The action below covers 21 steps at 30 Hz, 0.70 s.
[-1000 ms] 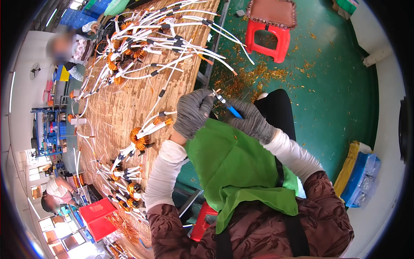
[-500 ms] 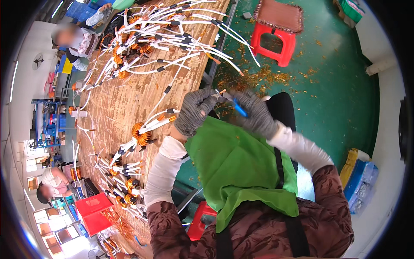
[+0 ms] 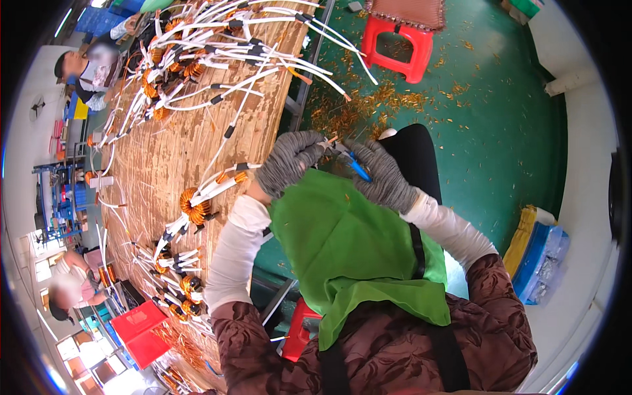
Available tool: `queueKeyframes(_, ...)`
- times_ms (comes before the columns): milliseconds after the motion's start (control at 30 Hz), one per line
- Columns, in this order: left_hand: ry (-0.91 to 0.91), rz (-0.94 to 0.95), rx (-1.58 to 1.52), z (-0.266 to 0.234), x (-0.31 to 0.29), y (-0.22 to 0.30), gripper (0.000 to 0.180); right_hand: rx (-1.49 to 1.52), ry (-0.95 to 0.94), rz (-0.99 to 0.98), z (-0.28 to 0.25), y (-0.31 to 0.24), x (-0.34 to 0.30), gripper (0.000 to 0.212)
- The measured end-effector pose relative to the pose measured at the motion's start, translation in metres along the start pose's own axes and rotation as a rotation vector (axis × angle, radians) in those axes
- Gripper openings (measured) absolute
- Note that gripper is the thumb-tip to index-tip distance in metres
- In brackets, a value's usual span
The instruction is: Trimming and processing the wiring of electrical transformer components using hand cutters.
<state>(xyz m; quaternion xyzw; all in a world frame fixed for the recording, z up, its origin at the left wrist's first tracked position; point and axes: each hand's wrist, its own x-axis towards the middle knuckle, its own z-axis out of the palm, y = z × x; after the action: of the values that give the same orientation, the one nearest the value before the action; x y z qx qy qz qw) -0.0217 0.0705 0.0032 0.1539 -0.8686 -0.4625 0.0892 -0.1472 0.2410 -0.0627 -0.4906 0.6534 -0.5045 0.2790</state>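
My left hand (image 3: 288, 161), in a grey knitted glove, is closed around a white-sleeved wire (image 3: 323, 144) whose bare copper tip pokes out past the fingers. Facing it, my gloved right hand (image 3: 387, 176) grips blue-handled pliers (image 3: 359, 168). Their metal jaws are right by the copper tip; whether they touch it I cannot tell. Both hands are above the green apron (image 3: 342, 230) on my lap, beside the table edge. Left of my left hand, a copper-wound ring coil (image 3: 195, 205) with white leads lies on the wooden table (image 3: 191, 145).
Many coils with long white leads (image 3: 217, 49) are heaped at the table's far end, some leads overhanging its edge. Nearer lie further coils (image 3: 191, 286) and a red bin (image 3: 139, 326). A red stool (image 3: 398, 49) stands on the green floor among copper scraps (image 3: 375, 105). Two people work across the table.
The whole view has shifted, moving the scene left and slightly up. My right hand has turned a little, and the pliers' jaws show more clearly at the wire tip. My left hand keeps its hold.
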Motion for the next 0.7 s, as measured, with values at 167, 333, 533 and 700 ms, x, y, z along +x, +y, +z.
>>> queueKeyframes(167, -0.222, -0.269, -0.236, -0.021, 0.01, 0.009, 0.023, -0.488, 0.081, -0.403, -0.021, 0.002, 0.036, 0.057)
queueKeyframes(333, -0.067, -0.203, -0.192, -0.009, 0.003, -0.022, 0.021, -0.612, 0.151, -0.413, -0.019, 0.003, 0.041, 0.051)
queueKeyframes(533, 0.195, 0.084, 0.095, 0.024, 0.005, -0.036, 0.014, 0.742, -0.229, 0.596, 0.001, -0.013, -0.003, 0.046)
queueKeyframes(700, 0.026, -0.079, 0.197, 0.02, 0.013, -0.02, 0.025, 0.415, -0.099, 0.371, 0.003, -0.013, 0.001, 0.052)
